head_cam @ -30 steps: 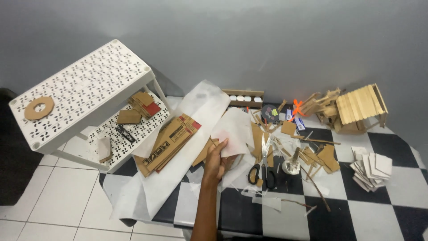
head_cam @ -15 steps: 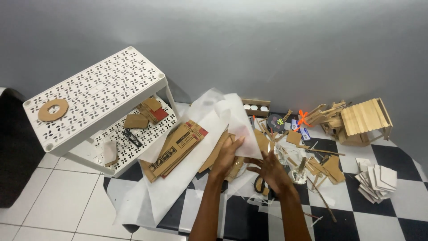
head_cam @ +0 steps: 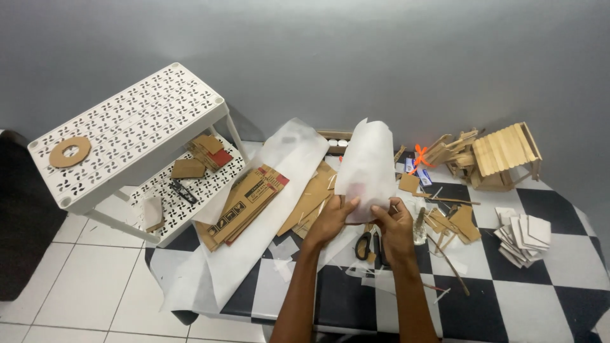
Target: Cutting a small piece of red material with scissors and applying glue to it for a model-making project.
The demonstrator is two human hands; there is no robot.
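White translucent paper sheet (head_cam: 367, 166) is held upright above the checkered floor (head_cam: 559, 298), pinched at its lower edge by both hands. Left hand (head_cam: 332, 219) is closed on the bottom left corner, right hand (head_cam: 395, 222) on the bottom right. Scissors (head_cam: 366, 243) are seen lying just below the hands. Flattened cardboard box (head_cam: 240, 204) is laid on a longer white sheet (head_cam: 254, 241) to the left. White perforated shelf (head_cam: 127, 136) is placed further left; stick-built model house (head_cam: 502, 155) at right.
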